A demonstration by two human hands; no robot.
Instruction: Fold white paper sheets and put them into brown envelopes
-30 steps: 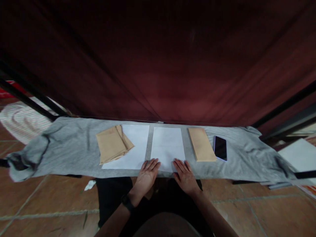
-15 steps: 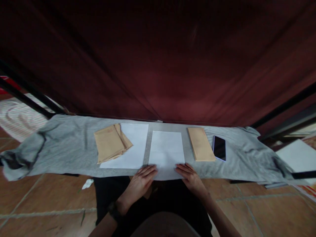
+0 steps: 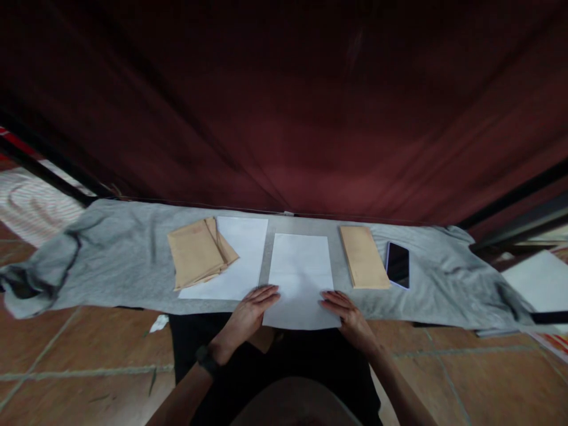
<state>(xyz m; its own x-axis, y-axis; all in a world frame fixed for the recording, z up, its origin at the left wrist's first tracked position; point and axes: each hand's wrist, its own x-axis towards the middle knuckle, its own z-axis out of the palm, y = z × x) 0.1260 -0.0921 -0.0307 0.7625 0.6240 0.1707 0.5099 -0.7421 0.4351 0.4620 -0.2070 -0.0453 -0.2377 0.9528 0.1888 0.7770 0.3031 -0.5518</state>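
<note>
A sheet of white paper (image 3: 302, 272) with a faint crosswise crease lies in front of me, its near end reaching past the bench's front edge. My left hand (image 3: 254, 309) holds its left side near the bottom, fingers together on top and the thumb hidden. On the opposite side my right hand (image 3: 348, 316) grips the paper in the same way, its thumb also out of sight. Left of it, a loose pile of brown envelopes (image 3: 195, 254) rests partly on more white paper (image 3: 244, 254). To the right lies a neat stack of brown envelopes (image 3: 364, 257).
A phone (image 3: 398, 264) lies right of the envelope stack. Grey cloth (image 3: 124, 254) covers the narrow bench. Behind it rises a dark red panel (image 3: 284, 130). Crumpled white tissue (image 3: 159, 323) is on the tiled floor (image 3: 89, 349).
The near end of the sheet has come slightly toward me and looks wider. My right hand has shifted a little outward to the right. The envelopes and phone stay in place.
</note>
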